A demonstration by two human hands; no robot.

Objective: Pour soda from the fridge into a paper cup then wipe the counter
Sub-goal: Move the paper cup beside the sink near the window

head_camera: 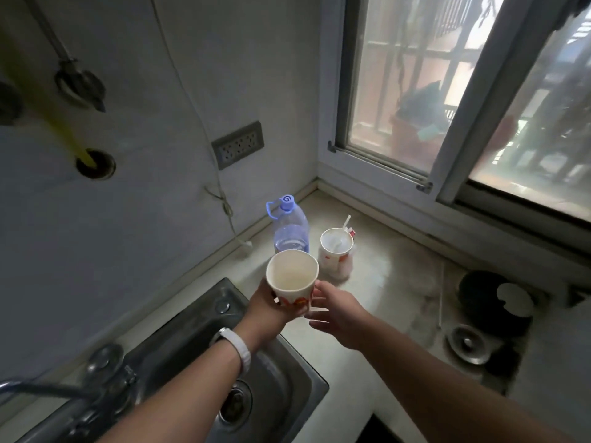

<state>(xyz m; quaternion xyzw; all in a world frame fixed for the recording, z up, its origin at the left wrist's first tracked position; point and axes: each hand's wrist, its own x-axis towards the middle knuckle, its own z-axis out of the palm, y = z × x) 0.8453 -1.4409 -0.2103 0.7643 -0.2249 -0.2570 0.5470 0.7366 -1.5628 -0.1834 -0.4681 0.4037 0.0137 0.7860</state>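
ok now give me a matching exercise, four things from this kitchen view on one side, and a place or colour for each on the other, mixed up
Things:
1. paper cup
2. bottle
3. cup with straw
4. sink

Descriptions:
A. steel, with a drain hole
B. held up by the left hand
C. blue cap, clear body
D. standing on the counter, right of the bottle

Pairs: 1-B, 2-C, 3-D, 4-A
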